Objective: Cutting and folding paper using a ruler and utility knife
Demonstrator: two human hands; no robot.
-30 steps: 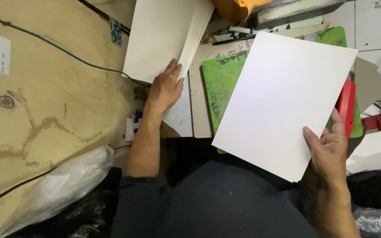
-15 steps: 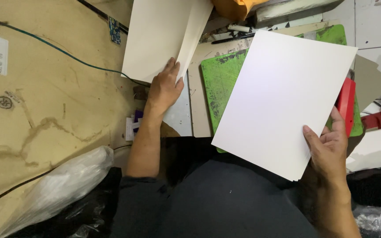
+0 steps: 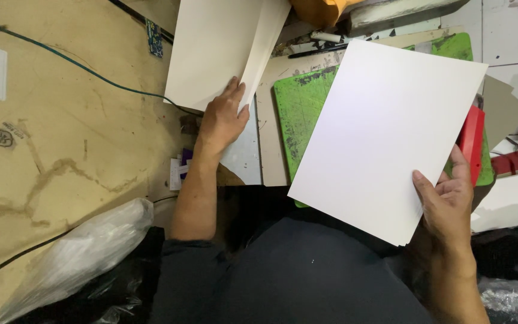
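Observation:
My right hand (image 3: 448, 201) grips the lower right corner of a thin stack of white sheets (image 3: 385, 132), held tilted above a stained green cutting mat (image 3: 298, 114). My left hand (image 3: 223, 120) rests its fingers on the lower corner of a cream stack of sheets (image 3: 214, 48) at the upper middle. One sheet of that stack is lifted at its right edge, next to my fingertips. My dark-clothed lap fills the bottom middle.
A large brown cardboard sheet (image 3: 61, 132) with a thin blue-green cable (image 3: 73, 63) covers the left. A clear plastic bag (image 3: 85, 252) lies at the lower left. A red object (image 3: 470, 141) stands by my right hand. A black pen (image 3: 316, 53) and orange cloth (image 3: 316, 11) sit at the top.

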